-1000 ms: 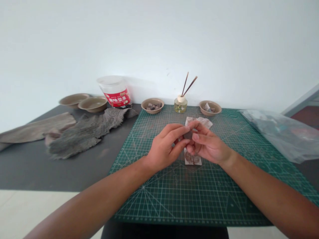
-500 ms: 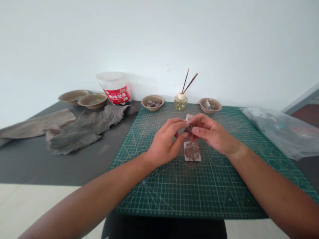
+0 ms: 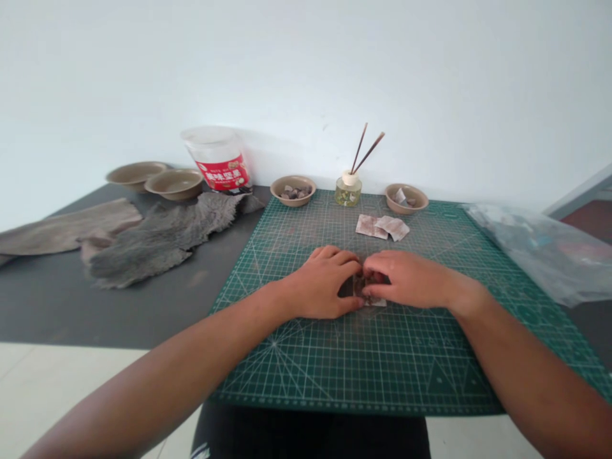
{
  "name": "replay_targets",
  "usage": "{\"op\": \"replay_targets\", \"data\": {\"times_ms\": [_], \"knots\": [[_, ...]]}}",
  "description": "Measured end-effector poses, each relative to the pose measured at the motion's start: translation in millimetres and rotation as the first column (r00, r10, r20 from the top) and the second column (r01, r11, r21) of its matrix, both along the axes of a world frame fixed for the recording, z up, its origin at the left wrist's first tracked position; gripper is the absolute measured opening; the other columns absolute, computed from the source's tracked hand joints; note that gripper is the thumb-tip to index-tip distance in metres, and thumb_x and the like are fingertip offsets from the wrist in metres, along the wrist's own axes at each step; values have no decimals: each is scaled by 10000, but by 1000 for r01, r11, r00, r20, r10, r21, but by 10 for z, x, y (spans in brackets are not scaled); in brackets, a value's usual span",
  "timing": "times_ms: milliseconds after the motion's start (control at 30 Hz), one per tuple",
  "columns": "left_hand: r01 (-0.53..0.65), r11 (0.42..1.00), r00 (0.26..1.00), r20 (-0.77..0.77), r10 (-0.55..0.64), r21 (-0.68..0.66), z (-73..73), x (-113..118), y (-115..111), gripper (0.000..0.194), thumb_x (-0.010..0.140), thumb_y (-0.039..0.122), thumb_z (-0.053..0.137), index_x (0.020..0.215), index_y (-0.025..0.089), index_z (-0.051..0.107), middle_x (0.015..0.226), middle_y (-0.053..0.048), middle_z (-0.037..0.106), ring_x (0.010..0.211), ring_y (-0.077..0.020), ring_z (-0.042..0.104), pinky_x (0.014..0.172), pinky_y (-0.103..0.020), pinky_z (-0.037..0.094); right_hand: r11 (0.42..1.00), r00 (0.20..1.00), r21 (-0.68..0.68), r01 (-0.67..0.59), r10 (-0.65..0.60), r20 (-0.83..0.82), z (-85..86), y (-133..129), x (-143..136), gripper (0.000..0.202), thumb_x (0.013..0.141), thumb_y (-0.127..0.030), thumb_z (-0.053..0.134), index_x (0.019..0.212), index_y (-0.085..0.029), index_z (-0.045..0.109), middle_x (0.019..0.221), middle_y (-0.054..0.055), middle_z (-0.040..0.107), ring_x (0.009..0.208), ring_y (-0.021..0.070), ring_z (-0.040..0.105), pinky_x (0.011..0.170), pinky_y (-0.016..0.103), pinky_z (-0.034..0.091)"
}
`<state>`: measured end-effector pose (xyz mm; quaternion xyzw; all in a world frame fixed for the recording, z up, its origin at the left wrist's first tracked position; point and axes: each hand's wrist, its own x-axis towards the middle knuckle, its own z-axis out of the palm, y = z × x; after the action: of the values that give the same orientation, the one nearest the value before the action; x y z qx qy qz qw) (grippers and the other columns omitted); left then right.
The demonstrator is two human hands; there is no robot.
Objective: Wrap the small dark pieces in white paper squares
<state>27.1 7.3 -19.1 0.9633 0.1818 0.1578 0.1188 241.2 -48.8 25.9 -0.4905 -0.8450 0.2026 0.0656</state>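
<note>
A small pale paper square (image 3: 376,302) with a brown stain lies on the green cutting mat (image 3: 306,366), mostly covered by my hands. My left hand (image 3: 329,284) rests at its left side, thumb and forefinger apart, fingertips touching the edge. Over the paper, my right hand (image 3: 406,278) is bent down with thumb and fingers drawn together in a pinch. Whatever sits between those fingertips is hidden. Beyond the hands lie two overlapping stained papers (image 3: 370,225).
Along the wall stand a bowl of brownish fragments (image 3: 293,200), a reed diffuser (image 3: 348,191) and a bowl with paper scraps (image 3: 406,208). To the left are two bowls (image 3: 174,194), a plastic tub (image 3: 224,172) and grey cloths (image 3: 143,248). A clear plastic bag (image 3: 549,248) lies right.
Both hands have come down from above the mat onto the stained paper square. The small grey-brown piece held between their fingertips is now hidden. The two papers behind have come into full view.
</note>
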Motion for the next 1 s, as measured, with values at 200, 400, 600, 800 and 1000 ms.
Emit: {"op": "replay_targets", "data": {"times_ms": [200,400,600,800,1000], "knots": [[-78,996,992,-93,81,43,7,-26,60,468,896,559,601,1259,264,596,1356,-64,552,1238,-333,452,1045,-513,354,998,998,16,56,-56,21,-67,62,59,213,901,-396,629,982,-199,639,980,60,632,870,215,589,751,327,424],[-121,993,987,-106,122,18,-19,-17,91,537,886,592,590,1296,246,555,1415,-74,501,1267,-342,424,1069,-517,336,997,997,80,-22,29,-77,-116,127,96,165,932,-293,604,1071,-214,645,1095,63,633,1030,220,582,915,355,437],[-114,992,989,-99,108,-53,-18,-36,181,457,900,563,580,1265,287,592,1425,-55,495,1281,-327,422,1091,-510,318,983,984,80,-166,171,-55,-112,150,71,92,933,-193,589,952,-218,675,967,21,694,936,195,596,876,351,431],[-144,985,986,-99,135,-95,-55,-56,272,429,869,580,618,1237,358,632,1449,-24,479,1303,-337,391,1090,-528,307,982,988,112,-152,153,-1,-108,122,99,108,942,-198,578,912,-212,680,927,32,697,890,201,592,818,346,432],[-159,982,983,-105,148,-103,-70,-47,265,485,832,611,644,1256,377,617,1443,-20,482,1294,-345,389,1082,-539,310,977,985,127,-172,168,42,-126,94,96,137,959,-231,563,902,-208,685,911,42,693,862,198,605,782,328,429]]}}
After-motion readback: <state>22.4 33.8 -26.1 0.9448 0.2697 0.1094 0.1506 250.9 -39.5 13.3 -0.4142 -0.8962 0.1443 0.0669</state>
